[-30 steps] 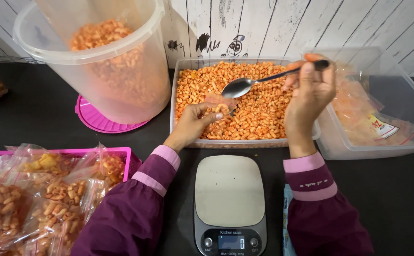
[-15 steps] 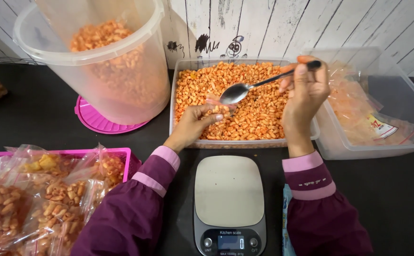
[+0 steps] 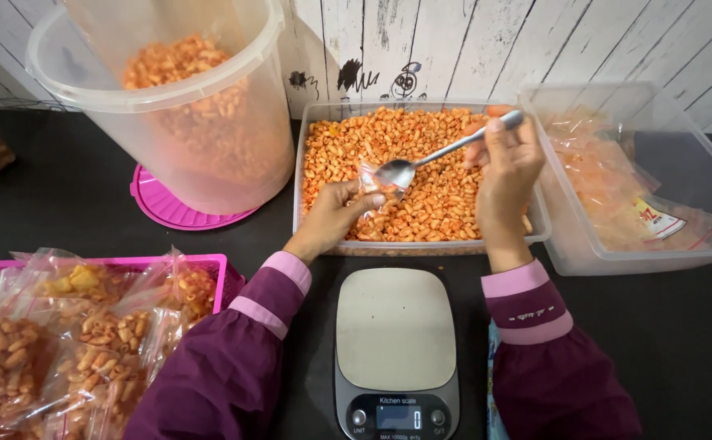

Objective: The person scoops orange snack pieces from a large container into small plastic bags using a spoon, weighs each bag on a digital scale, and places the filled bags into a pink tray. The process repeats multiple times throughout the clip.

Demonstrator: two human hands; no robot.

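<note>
A small clear bag (image 3: 365,181) is being pinched in the left hand (image 3: 335,213) over the tray of orange snacks (image 3: 421,175). A metal spoon (image 3: 441,153) is being gripped closed by the right hand (image 3: 506,167), its bowl touching the bag. A kitchen scale (image 3: 395,342) is lying just below.

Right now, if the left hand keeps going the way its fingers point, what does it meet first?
The left hand points up and right over the clear tray. First in line is the small clear bag at its fingertips, then the spoon bowl just beyond. Depth is unclear; the orange snacks lie below.
</note>
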